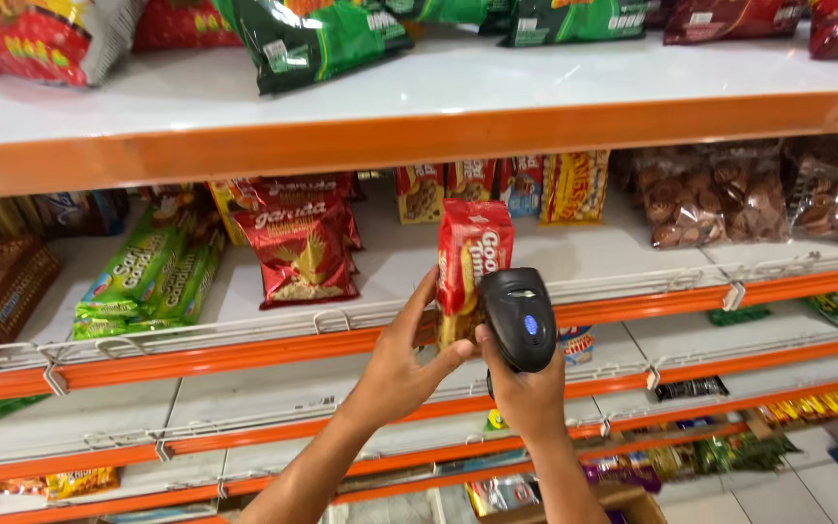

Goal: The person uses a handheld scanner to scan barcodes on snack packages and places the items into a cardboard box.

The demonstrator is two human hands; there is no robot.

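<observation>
My left hand [402, 361] holds a red and yellow snack packet [471, 254] upright in front of the middle shelf. My right hand [526, 386] grips a black handheld barcode scanner [519, 316] with a small blue light, its head close against the packet's lower right side. Both forearms come up from the bottom of the view. The lower part of the packet is hidden behind the scanner and my fingers.
White shelves with an orange front edge [341, 146] carry snacks: red bags [301, 254], green packets [147, 277], clear bags of brown biscuits [710, 194], and green and red bags [312, 39] on the top shelf. A cardboard box [623, 500] sits below by the tiled floor.
</observation>
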